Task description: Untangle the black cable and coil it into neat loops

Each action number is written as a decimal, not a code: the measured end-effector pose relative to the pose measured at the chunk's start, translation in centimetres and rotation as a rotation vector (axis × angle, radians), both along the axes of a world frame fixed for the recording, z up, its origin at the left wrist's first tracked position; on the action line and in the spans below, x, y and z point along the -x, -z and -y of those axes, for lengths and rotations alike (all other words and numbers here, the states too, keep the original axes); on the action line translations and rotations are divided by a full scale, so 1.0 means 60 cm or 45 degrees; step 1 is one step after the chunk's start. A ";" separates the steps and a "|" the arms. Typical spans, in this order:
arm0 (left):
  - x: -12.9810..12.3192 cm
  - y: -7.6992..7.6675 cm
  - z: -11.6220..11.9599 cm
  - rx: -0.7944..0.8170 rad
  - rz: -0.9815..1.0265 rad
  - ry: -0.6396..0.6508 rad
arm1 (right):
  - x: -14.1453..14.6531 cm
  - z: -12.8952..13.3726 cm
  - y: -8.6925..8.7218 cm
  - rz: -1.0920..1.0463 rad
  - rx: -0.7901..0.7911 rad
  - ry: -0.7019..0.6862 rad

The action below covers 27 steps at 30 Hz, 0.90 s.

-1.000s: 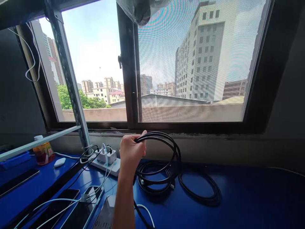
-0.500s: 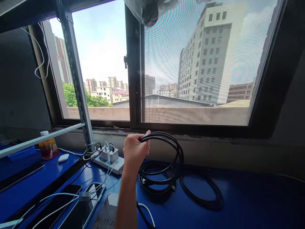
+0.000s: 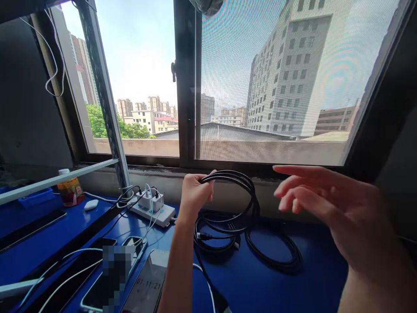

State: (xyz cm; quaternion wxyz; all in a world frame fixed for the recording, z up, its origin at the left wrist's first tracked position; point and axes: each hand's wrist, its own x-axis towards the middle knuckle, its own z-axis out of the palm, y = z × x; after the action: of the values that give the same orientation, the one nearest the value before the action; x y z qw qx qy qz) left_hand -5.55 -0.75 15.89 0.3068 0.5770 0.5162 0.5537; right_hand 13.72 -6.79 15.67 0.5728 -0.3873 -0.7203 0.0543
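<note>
A looped black cable [image 3: 253, 193] hangs from my left hand [image 3: 196, 194], which is closed around one side of its loops. My right hand [image 3: 332, 208] is raised to the right of these loops, fingers stretched and apart, touching nothing. Below the held loops a second black cable coil [image 3: 216, 251] lies on the blue tabletop [image 3: 260, 291], with plug ends showing. Where the held cable overlaps it, I cannot tell the strands apart. Farther right rests another black coil [image 3: 289, 265].
A white power strip [image 3: 167, 212] with chargers stands left of my arm. Several phones, one a phone showing digits [image 3: 148, 282], lie at the lower left among white cords. A metal shelf post [image 3: 109, 95], a drink bottle [image 3: 71, 191] and the window ledge [image 3: 153, 171] border the surface.
My right hand has come into view from the right, fingers spread. My left hand still grips the looped cable and appears slightly farther right and higher. The view has shifted a little.
</note>
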 end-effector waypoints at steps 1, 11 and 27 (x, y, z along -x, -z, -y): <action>-0.004 -0.003 0.004 0.013 0.068 0.066 | 0.013 -0.012 -0.002 0.049 0.040 -0.043; -0.002 -0.011 0.028 -0.270 0.174 -0.008 | 0.085 -0.098 0.027 -0.101 -0.301 0.218; -0.001 -0.015 0.026 -0.329 0.302 0.273 | 0.085 -0.055 -0.006 -0.649 0.362 -0.571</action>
State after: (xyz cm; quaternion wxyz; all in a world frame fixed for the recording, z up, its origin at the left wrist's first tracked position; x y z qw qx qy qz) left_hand -5.49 -2.31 16.77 0.3461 0.5939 0.3369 0.6435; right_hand 8.65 -3.48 16.05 0.6484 -0.2695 -0.6067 0.3727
